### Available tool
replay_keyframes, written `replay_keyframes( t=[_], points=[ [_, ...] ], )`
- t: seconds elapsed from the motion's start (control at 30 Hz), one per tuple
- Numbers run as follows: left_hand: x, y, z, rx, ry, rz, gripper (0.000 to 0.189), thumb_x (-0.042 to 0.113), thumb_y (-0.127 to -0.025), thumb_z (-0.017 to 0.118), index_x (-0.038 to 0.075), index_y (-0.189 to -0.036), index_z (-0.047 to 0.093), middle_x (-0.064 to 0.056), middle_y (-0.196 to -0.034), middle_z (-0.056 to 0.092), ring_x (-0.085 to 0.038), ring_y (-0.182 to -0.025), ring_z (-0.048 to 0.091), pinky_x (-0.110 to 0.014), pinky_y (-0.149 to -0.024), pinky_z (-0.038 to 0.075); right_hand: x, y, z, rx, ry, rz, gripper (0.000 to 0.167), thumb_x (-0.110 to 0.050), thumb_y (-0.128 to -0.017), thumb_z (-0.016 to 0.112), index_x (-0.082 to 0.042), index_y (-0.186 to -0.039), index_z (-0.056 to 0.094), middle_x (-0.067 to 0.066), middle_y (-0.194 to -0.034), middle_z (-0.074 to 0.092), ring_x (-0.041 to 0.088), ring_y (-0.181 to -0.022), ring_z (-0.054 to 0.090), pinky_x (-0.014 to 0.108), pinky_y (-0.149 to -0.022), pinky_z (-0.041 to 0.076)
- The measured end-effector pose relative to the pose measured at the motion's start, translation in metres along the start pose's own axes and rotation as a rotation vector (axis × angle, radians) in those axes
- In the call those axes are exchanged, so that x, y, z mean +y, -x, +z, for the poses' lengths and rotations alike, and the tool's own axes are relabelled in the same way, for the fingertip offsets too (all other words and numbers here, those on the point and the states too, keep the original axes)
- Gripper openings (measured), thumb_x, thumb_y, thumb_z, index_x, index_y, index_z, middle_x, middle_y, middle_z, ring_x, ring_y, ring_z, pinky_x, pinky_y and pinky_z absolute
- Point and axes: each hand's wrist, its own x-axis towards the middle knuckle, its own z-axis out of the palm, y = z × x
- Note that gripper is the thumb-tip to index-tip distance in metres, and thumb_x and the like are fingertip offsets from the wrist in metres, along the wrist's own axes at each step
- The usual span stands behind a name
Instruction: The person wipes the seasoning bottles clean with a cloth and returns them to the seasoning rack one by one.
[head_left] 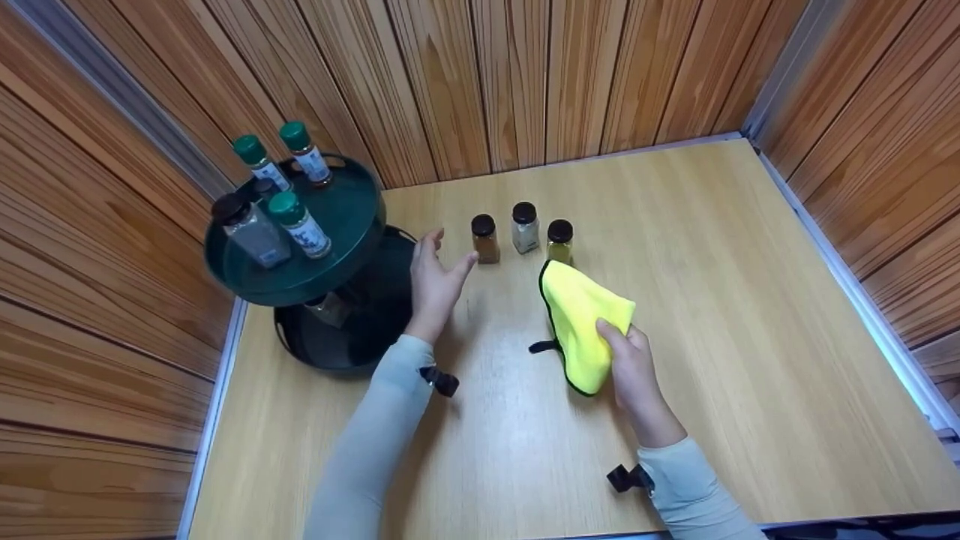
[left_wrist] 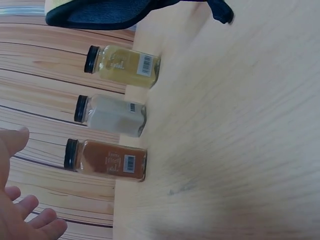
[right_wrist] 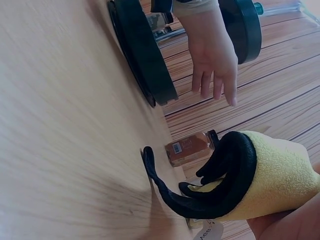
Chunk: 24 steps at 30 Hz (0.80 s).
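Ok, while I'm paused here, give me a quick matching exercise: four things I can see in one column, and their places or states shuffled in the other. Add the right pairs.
Column 1
1. yellow cloth
2. brown-filled bottle
3. left hand
4. pale-filled bottle

Column 2
A. between two other bottles on the tabletop
B. holding nothing
C. of the three bottles in the tabletop row, nearest the two-tier stand
D. held in the right hand

Right pairs: 1-D, 2-C, 3-B, 4-A
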Motion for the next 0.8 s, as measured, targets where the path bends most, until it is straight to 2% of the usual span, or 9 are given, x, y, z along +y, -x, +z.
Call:
replay_keyframes(
  t=[0.23,0.5,0.6,0.8],
  points=[
    [-0.002,-0.006,0.022,-0.023,-0.025,0.000,0.078,0.039,-0.090,0.079,0.017,-0.154,0.041,-0.006,-0.156,0.043,-0.024,-0.143,0.043,-0.044,-0.117,0.038,0.001,0.000,0.000,0.006,-0.005,0.004,0.030,-0.016,-0.104,0.053,0.008,-0.122,0.060,0.003,-0.098,0.074,0.016,-0.090,0.070,0.029,-0.082,0.056],
    [-0.003,-0.025,0.039,-0.028,-0.110,-0.026,0.088,0.039,-0.088,0.082,0.016,-0.158,0.033,-0.007,-0.158,0.040,-0.023,-0.145,0.039,-0.040,-0.119,0.036,0.000,0.002,0.002,-0.009,-0.017,-0.017,0.029,-0.016,-0.105,0.053,0.008,-0.119,0.062,0.005,-0.098,0.074,0.018,-0.090,0.071,0.030,-0.082,0.056],
    [-0.003,-0.031,0.043,-0.036,-0.113,-0.039,0.090,0.039,-0.087,0.082,0.015,-0.158,0.032,-0.008,-0.159,0.039,-0.023,-0.146,0.039,-0.039,-0.119,0.035,-0.001,0.002,0.002,-0.013,-0.018,-0.028,0.029,-0.016,-0.105,0.053,0.008,-0.119,0.062,0.006,-0.099,0.074,0.018,-0.090,0.071,0.030,-0.081,0.056],
    [-0.005,-0.039,0.054,-0.054,-0.108,-0.109,0.091,0.042,-0.088,0.081,0.017,-0.159,0.030,-0.006,-0.160,0.037,-0.022,-0.147,0.039,-0.040,-0.120,0.035,-0.001,0.000,0.001,-0.010,-0.013,-0.021,0.029,-0.015,-0.105,0.053,0.008,-0.121,0.061,0.006,-0.099,0.074,0.019,-0.090,0.071,0.030,-0.081,0.056]
  ],
)
